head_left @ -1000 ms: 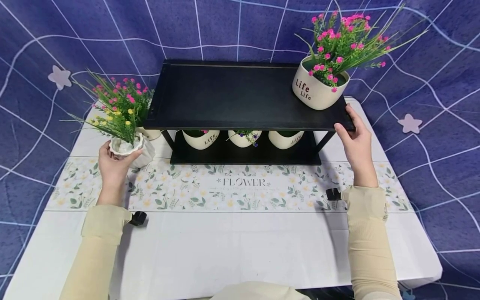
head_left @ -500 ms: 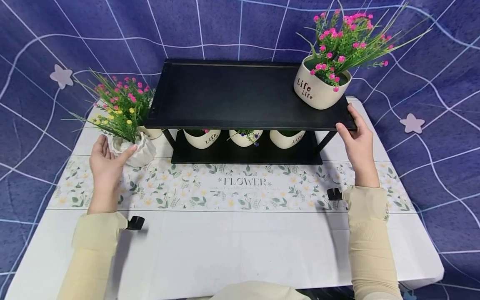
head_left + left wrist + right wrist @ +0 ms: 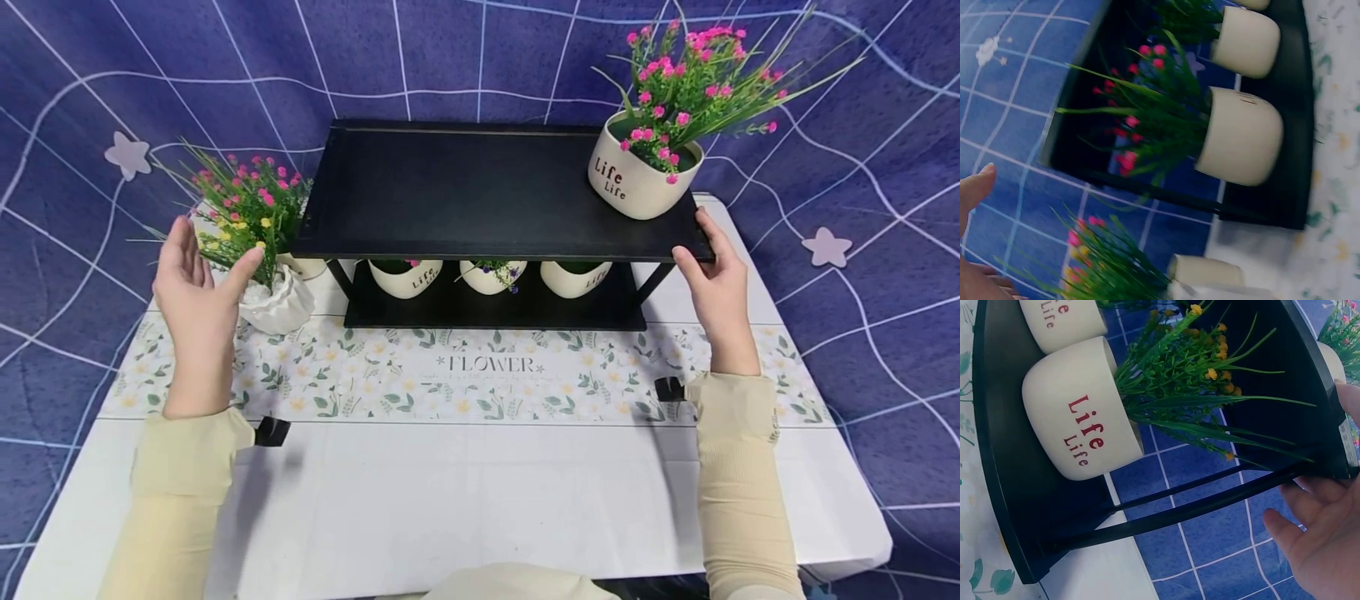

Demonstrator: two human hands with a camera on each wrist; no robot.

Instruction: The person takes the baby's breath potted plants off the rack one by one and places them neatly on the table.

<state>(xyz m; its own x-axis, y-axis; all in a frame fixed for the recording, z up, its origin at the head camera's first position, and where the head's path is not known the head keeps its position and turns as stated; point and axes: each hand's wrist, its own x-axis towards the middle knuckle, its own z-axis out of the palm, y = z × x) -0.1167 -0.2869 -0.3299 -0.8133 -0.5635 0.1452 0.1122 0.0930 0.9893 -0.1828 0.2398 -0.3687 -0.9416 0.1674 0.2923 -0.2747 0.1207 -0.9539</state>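
My left hand [image 3: 197, 308] is raised with fingers straight and thumb spread, holding nothing. It is just left of a crinkled white pot [image 3: 281, 307] with yellow flowers and grass. In the left wrist view, part of that left hand [image 3: 974, 190] shows at the edge, away from the plants. My right hand [image 3: 718, 292] grips the front right corner of a black two-tier shelf [image 3: 465, 192]. The right wrist view has its fingers [image 3: 1310, 503] beneath the top board. Close to that corner, a cream "Life" pot [image 3: 637, 183] with pink flowers stands on the top board.
On the lower board stand three cream pots, at left [image 3: 405, 282], middle [image 3: 489, 279] and right [image 3: 576, 282]. Another cream pot [image 3: 309, 267] with pink flowers is behind the white one. A floral "FLOWER" runner [image 3: 487, 392] crosses the white table [image 3: 450, 492]. Blue curtain [image 3: 225, 50] hangs behind.
The left hand has let go of the crinkled white pot and moved up and left, its fingers opening out. The right hand has stayed at the shelf corner.
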